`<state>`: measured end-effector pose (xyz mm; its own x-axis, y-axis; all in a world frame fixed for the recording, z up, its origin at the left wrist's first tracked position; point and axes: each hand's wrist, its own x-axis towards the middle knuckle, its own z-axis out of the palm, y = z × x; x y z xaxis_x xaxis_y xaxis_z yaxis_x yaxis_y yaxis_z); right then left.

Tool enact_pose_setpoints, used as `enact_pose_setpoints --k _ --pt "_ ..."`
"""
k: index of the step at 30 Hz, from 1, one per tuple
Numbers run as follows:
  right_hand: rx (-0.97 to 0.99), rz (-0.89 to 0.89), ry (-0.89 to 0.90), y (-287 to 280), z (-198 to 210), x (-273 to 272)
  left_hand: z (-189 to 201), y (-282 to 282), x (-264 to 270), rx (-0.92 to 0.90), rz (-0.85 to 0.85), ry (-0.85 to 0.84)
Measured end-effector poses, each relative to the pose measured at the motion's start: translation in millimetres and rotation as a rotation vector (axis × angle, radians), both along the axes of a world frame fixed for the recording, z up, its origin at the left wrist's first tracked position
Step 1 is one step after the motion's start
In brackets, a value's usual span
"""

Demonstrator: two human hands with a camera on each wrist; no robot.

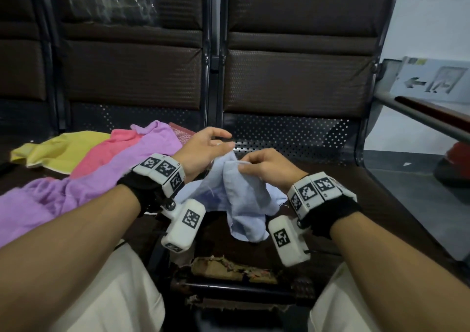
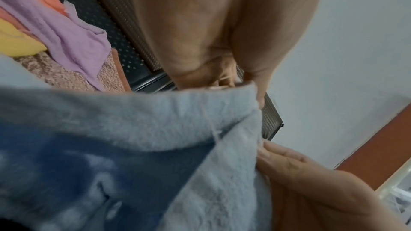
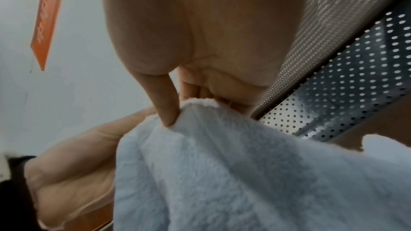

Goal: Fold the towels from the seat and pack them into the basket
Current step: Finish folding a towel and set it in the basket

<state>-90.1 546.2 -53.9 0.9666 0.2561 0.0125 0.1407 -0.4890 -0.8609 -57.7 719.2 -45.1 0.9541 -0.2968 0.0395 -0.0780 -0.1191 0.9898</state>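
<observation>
Nearest the head camera: our two forearms and pale trouser legs, each wrist strapped with a white marker-tagged camera block [image 1: 183, 221].

Right hand [image 1: 264, 165]: thumb and fingers pinch the top hem of the light blue towel [image 1: 241, 199]; the right wrist view shows the thumb [image 3: 165, 104] pressed into the edge. Left hand [image 1: 203, 151]: the thumb and a finger pinch the same upper edge just beside the right hand, as the left wrist view shows at the towel corner [image 2: 251, 90]; the remaining fingers are loosely extended. Both hands therefore grip the blue towel.

The blue towel hangs bunched between the hands, above the dark seat [image 1: 343, 186] in front of us, its lower part draping down toward our lap. Not yet flat, not yet folded.

Handling, our judgement: light, soft terry, fully limp, no shape of its own. It will sag wherever unsupported, so we should take it at two adjacent corners along one hem and spread the hands apart. A stray thread at the hem suggests a fraying edge.

Appearance: pale blue, fuzzy pile, darker blue patch on the inner face.

Outward, on the seat to our left: purple towel [image 1: 76, 191], pink towel [image 1: 106, 153], yellow towel [image 1: 58, 151], all loose and overlapping. No basket in view.
</observation>
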Motion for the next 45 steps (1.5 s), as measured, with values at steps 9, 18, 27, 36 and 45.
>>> enact_pose_setpoints --k 9,18,27,36,45 --pt "0.149 -0.071 -0.007 -10.4 4.5 -1.1 -4.7 15.0 7.2 0.015 -0.014 0.021" --pt "0.166 0.022 -0.065 0.0 8.3 -7.5 -11.3 7.4 3.8 -0.033 0.008 0.138" --pt "0.055 -0.135 -0.1 2.0 0.5 0.2 -4.3 7.2 -6.7 -0.088 -0.126 0.24" --pt "0.113 -0.168 -0.098 5.8 0.6 1.9 -4.1 7.4 -11.1 -0.042 -0.079 0.12" --pt "-0.472 -0.064 -0.354 -8.3 3.3 -7.5 6.7 24.4 -8.8 -0.183 0.177 0.082"
